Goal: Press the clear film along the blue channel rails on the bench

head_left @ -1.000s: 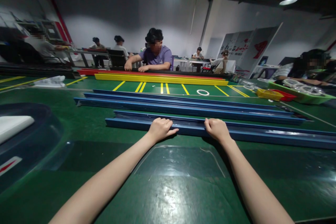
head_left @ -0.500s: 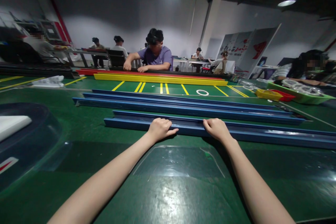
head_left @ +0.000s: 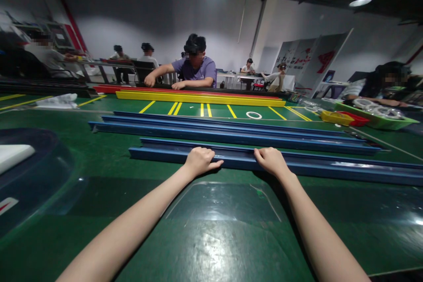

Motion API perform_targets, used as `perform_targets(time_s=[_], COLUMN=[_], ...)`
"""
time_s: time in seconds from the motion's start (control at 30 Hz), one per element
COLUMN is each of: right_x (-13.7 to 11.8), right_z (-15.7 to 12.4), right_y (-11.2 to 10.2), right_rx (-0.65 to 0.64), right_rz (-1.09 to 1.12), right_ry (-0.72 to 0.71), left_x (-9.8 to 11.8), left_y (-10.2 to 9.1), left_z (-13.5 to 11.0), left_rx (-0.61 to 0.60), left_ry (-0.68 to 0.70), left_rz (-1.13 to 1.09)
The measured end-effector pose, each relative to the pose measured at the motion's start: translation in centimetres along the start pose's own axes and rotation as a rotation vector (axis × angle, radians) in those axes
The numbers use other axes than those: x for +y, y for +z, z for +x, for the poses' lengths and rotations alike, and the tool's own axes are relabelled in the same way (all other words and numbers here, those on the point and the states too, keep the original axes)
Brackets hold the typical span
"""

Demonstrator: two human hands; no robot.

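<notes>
A long blue channel rail (head_left: 158, 154) lies across the green table in front of me. My left hand (head_left: 199, 161) is closed over its near edge, fingers curled on top and thumb along the front. My right hand (head_left: 271, 161) grips the same rail a little to the right, fingers hooked over it. Both arms reach straight out. A second set of blue rails (head_left: 211, 132) lies parallel just behind it.
Yellow and red rails (head_left: 198, 98) lie farther back, where a person in a purple shirt (head_left: 194, 70) works. A white ring (head_left: 254, 115) sits on the table. Coloured trays (head_left: 343, 118) stand at the right. A clear plastic cover (head_left: 33, 172) is at my left.
The hands keep their grip on the near blue rail. The view has shifted slightly. The person in purple has stretched one arm out to the left.
</notes>
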State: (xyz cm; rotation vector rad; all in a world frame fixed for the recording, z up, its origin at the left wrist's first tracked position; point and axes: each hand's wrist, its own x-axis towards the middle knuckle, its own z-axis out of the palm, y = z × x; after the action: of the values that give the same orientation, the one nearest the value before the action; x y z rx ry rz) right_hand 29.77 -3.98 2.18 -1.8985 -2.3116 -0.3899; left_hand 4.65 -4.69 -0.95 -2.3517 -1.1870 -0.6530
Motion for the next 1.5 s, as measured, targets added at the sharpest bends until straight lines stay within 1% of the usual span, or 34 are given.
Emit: perform_targets(time_s=[0.13,0.33,0.63,0.87,1.0,1.13,1.2,1.37,1.5], right_x=[0.0,0.0,-0.1,-0.3,-0.7,-1.8,-2.7,-5.2,-6.5], right_z=[0.0,0.1,0.1,0.2,0.2,0.1,0.1,0.4,0.9], right_y=[-0.1,-0.1,-0.4,-0.5,-0.8,-1.2,-1.4,-2.2,-2.4], right_rx=[0.001,-0.01,-0.034,-0.066,-0.048,-0.019,-0.026,-0.085,-0.16], right_rz=[0.003,-0.004,-0.014,-0.028,0.039,0.142,0.177,0.193,0.172], right_ry=[0.0,0.004,-0.004,-0.022,-0.024,-0.08,-0.129,-0.283,-0.358], left_x=[-0.1,-0.4,-0.4,-0.3,-0.6,-1.3,-1.7,-1.9,-2.0], left_y=[-0.2,-0.7,-1.9,-2.7,-3.1,-3.8,-4.0,-4.1,-4.1], left_z=[0.2,0.5,1.4,2.0,2.2,2.3,2.1,1.5,1.2], left_rx=[-0.04,-0.139,-0.332,-0.421,-0.467,-0.544,-0.567,-0.542,-0.563], left_ry=[-0.016,-0.052,-0.152,-0.156,-0.144,-0.14,-0.133,-0.109,-0.141], left_rz=[-0.036,-0.118,-0.11,-0.117,-0.11,-0.172,-0.196,-0.198,-0.19])
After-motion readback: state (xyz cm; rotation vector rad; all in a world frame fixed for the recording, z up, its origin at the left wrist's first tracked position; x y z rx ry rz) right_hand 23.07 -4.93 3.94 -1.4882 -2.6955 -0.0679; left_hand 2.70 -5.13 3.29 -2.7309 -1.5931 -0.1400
